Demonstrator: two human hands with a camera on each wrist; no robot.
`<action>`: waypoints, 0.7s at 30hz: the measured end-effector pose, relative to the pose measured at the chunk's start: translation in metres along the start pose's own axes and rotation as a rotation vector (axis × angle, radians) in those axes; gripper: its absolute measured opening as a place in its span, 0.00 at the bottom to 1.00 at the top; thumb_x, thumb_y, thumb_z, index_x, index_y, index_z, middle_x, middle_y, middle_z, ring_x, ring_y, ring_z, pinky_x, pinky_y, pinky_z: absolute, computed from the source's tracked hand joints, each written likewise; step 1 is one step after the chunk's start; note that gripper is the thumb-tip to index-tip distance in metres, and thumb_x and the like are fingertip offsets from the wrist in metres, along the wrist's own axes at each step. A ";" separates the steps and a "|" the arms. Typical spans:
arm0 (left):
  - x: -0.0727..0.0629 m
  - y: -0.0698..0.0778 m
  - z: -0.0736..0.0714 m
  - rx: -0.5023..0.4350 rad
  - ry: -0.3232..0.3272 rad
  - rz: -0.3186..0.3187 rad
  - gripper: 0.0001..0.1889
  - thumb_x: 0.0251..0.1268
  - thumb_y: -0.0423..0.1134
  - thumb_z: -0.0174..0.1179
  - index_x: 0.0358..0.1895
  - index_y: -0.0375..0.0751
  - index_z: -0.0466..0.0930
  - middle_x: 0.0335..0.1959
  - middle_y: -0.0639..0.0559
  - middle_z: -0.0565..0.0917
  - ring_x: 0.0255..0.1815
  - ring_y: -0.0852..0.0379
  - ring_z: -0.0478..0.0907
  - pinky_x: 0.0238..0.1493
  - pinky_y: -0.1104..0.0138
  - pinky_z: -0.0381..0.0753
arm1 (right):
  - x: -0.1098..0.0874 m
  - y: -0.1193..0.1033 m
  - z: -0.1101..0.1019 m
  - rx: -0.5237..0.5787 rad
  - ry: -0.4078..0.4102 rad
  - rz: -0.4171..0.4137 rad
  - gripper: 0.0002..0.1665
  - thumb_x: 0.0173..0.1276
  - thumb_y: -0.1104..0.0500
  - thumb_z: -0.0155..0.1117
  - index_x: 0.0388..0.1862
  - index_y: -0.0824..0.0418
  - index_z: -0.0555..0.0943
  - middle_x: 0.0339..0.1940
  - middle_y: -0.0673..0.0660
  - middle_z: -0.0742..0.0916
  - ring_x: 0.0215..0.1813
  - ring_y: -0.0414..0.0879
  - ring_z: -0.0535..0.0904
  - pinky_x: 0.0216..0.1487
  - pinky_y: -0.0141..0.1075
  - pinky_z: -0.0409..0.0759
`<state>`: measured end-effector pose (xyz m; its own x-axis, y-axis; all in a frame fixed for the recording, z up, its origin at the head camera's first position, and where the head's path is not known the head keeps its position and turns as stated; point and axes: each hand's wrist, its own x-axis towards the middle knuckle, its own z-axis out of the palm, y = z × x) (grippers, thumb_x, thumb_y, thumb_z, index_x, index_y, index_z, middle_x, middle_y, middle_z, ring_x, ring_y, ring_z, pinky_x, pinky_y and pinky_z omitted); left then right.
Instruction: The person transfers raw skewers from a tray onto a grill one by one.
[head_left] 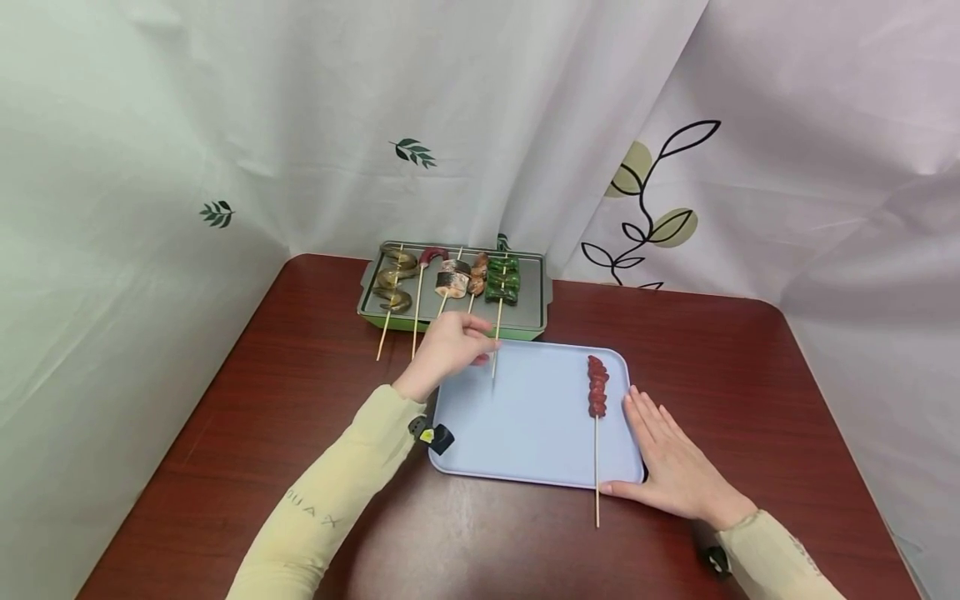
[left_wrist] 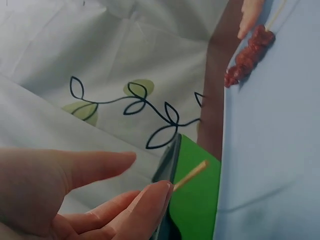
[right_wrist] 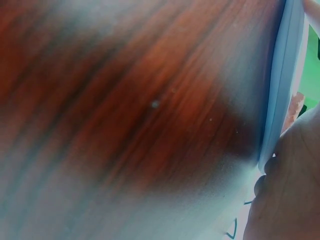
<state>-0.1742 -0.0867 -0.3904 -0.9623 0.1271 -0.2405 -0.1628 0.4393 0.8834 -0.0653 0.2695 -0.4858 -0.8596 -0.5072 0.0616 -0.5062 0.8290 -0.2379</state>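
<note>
My left hand (head_left: pixel 450 343) is over the near edge of the grill pan (head_left: pixel 531 287), its fingers at the bare stick of a skewer of green pieces (head_left: pixel 502 279). In the left wrist view a stick end (left_wrist: pixel 192 174) pokes out past the fingertips, with thumb and fingers apart. My right hand (head_left: pixel 678 467) lies with straight fingers along the right side of the light blue tray (head_left: pixel 525 425), its thumb at the near right corner. On that tray's right side rests a skewer of dark red pieces (head_left: pixel 597 392), its stick overhanging the near edge.
Other skewers lie on the green-sided pan: brown curled pieces (head_left: pixel 396 279), a dark red curved piece (head_left: pixel 433 256), pale round slices with dark edges (head_left: pixel 453 279) and brown chunks (head_left: pixel 478 273). White curtains (head_left: pixel 337 108) hang behind the reddish-brown table (head_left: pixel 720 350).
</note>
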 end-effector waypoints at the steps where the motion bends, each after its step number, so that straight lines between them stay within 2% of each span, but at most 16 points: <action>1: -0.002 0.000 0.000 -0.003 -0.003 0.012 0.19 0.64 0.39 0.72 0.55 0.35 0.84 0.34 0.50 0.89 0.32 0.53 0.88 0.43 0.58 0.87 | 0.000 0.000 0.000 0.001 -0.002 0.002 0.74 0.56 0.20 0.64 0.79 0.74 0.55 0.81 0.70 0.57 0.80 0.65 0.52 0.79 0.54 0.51; 4: -0.007 0.001 0.003 -0.015 -0.026 0.062 0.22 0.64 0.41 0.72 0.57 0.33 0.84 0.34 0.50 0.89 0.35 0.50 0.88 0.41 0.62 0.87 | 0.000 -0.001 0.000 0.005 -0.005 0.008 0.74 0.56 0.19 0.64 0.79 0.74 0.55 0.81 0.70 0.57 0.80 0.65 0.52 0.79 0.54 0.50; 7: -0.013 0.002 0.006 -0.020 -0.058 0.104 0.23 0.64 0.43 0.72 0.57 0.32 0.83 0.35 0.50 0.89 0.38 0.46 0.88 0.41 0.62 0.86 | 0.000 -0.001 -0.001 0.008 -0.009 0.012 0.74 0.56 0.19 0.64 0.79 0.74 0.55 0.81 0.70 0.57 0.80 0.65 0.52 0.79 0.55 0.51; 13: -0.025 0.003 0.014 -0.016 -0.098 0.139 0.21 0.62 0.46 0.72 0.55 0.41 0.86 0.34 0.55 0.89 0.40 0.43 0.87 0.39 0.61 0.82 | 0.000 -0.001 -0.001 0.012 -0.013 0.013 0.74 0.56 0.19 0.64 0.79 0.74 0.55 0.81 0.70 0.57 0.80 0.65 0.52 0.79 0.53 0.49; 16: -0.030 0.002 0.020 -0.051 -0.119 0.157 0.21 0.62 0.45 0.72 0.55 0.40 0.86 0.35 0.54 0.89 0.42 0.44 0.87 0.42 0.61 0.83 | 0.000 -0.002 -0.002 0.014 -0.013 0.011 0.74 0.56 0.20 0.64 0.79 0.74 0.55 0.81 0.70 0.57 0.80 0.65 0.52 0.80 0.52 0.48; 21: -0.036 -0.003 0.032 -0.089 -0.149 0.174 0.21 0.62 0.44 0.72 0.55 0.37 0.86 0.37 0.52 0.90 0.42 0.54 0.87 0.46 0.63 0.83 | 0.001 -0.002 -0.002 0.019 -0.026 0.023 0.74 0.56 0.19 0.64 0.80 0.73 0.55 0.81 0.69 0.56 0.80 0.64 0.51 0.80 0.51 0.47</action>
<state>-0.1318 -0.0642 -0.3972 -0.9359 0.3263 -0.1327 -0.0225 0.3206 0.9469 -0.0650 0.2678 -0.4829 -0.8689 -0.4941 0.0309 -0.4846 0.8360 -0.2575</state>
